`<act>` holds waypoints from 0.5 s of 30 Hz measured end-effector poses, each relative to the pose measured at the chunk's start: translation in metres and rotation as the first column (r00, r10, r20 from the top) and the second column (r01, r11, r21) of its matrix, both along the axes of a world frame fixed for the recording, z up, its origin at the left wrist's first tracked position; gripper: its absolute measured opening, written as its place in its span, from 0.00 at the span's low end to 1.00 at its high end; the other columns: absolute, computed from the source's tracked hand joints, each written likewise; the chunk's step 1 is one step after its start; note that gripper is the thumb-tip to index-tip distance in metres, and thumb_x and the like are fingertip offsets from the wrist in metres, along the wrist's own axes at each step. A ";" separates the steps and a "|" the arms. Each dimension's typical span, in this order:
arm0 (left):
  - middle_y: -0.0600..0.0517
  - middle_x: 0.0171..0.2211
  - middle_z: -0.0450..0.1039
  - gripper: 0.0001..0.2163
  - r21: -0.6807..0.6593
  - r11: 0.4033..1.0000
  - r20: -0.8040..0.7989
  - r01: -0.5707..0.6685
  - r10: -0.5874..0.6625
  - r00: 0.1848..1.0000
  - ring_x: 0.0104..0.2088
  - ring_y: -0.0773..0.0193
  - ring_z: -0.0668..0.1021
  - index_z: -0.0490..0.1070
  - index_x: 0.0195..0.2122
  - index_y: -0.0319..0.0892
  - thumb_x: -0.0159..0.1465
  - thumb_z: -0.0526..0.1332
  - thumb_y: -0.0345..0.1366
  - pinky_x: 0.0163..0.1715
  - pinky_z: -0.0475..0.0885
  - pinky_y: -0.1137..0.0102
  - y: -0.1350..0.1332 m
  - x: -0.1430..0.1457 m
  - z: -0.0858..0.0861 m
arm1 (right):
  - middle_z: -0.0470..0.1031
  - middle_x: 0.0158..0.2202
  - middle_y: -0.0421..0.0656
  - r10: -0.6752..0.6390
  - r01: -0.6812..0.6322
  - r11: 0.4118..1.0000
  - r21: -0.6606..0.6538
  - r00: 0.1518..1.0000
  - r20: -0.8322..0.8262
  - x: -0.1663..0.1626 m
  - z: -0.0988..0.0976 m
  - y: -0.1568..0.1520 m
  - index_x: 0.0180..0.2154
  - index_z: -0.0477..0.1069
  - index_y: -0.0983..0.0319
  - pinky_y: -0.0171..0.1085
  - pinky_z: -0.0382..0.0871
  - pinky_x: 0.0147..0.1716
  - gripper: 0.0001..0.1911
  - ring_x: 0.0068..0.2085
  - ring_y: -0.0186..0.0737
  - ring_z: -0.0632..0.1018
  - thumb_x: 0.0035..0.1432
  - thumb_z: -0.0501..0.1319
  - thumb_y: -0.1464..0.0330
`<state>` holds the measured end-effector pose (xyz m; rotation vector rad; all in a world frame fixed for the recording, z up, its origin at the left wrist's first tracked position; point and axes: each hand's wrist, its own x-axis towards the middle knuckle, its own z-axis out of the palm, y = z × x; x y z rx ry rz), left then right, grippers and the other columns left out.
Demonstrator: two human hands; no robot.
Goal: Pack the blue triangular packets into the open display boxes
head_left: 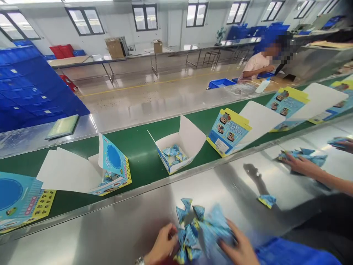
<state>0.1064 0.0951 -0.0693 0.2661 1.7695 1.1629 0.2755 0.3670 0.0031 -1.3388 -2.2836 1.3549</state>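
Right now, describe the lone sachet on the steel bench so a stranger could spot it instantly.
Start at the green conveyor belt, then drop to the steel bench along its near edge. There a blue-and-yellow sachet lies alone, apart from the heap nearest the camera and the pile under another person's hand.

White walls (176, 22); dark-framed windows (85, 21) along far side, daylight through them; glossy grey floor (124, 101), yellow line across it; long steel-topped tables (220, 45); cardboard boxes (114, 48) on table; stacked blue crates (33, 88); red crates (62, 51); standing fan (220, 35) by far wall.
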 end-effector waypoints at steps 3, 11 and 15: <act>0.50 0.33 0.78 0.10 -0.026 0.999 -0.031 -0.023 0.022 0.999 0.36 0.54 0.78 0.75 0.35 0.46 0.60 0.69 0.46 0.40 0.72 0.62 -0.005 -0.010 -0.003 | 0.83 0.61 0.52 0.230 -0.228 0.973 -0.035 0.969 0.085 -0.034 -0.028 -0.056 0.61 0.81 0.59 0.55 0.76 0.67 0.36 0.62 0.59 0.83 0.48 0.65 0.61; 0.33 0.69 0.70 0.34 -0.151 0.987 -0.160 -0.048 0.023 0.987 0.64 0.44 0.78 0.65 0.71 0.40 0.63 0.67 0.37 0.64 0.72 0.57 -0.036 -0.036 -0.019 | 0.75 0.69 0.58 0.183 -0.180 0.983 -0.032 0.974 0.132 -0.079 -0.059 -0.092 0.69 0.73 0.60 0.63 0.67 0.69 0.49 0.68 0.70 0.76 0.44 0.77 0.65; 0.32 0.74 0.65 0.36 -0.172 0.985 -0.171 0.030 -0.060 0.983 0.69 0.46 0.75 0.62 0.74 0.40 0.64 0.66 0.32 0.70 0.68 0.59 -0.035 -0.049 -0.030 | 0.70 0.73 0.53 0.017 -0.017 0.991 0.130 1.000 0.000 -0.018 -0.022 -0.086 0.72 0.68 0.55 0.57 0.67 0.71 0.41 0.71 0.60 0.72 0.59 0.71 0.55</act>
